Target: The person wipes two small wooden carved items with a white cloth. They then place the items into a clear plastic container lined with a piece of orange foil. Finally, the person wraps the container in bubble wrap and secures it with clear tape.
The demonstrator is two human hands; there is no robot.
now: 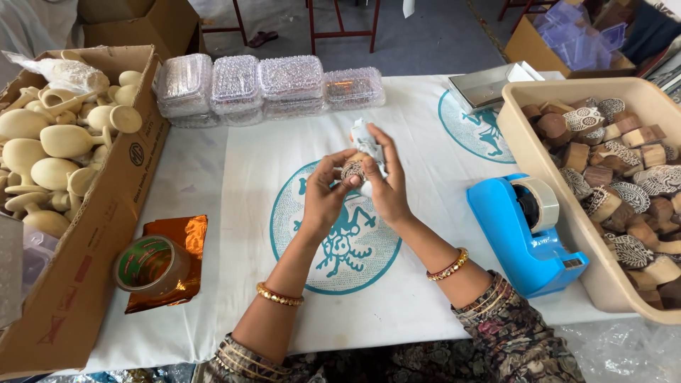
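Wood is what you hold: a small carved block [352, 171] sits pinched between the fingertips of your left hand [325, 196], raised above the white cloth [234, 177] with its teal round print. Your right hand [388, 186] is closed around a small white tube [367, 142], its thumb touching the block. Both hands meet over the middle of the table. To your right stands a blue tape dispenser [521, 234], and beside it a beige tub [560, 184] full of carved blocks. To your left lie a tape roll [151, 266] on orange foil [177, 234] and a cardboard box [92, 234] of pale wooden goblets. Clear plastic boxes [269, 89] line the far edge.
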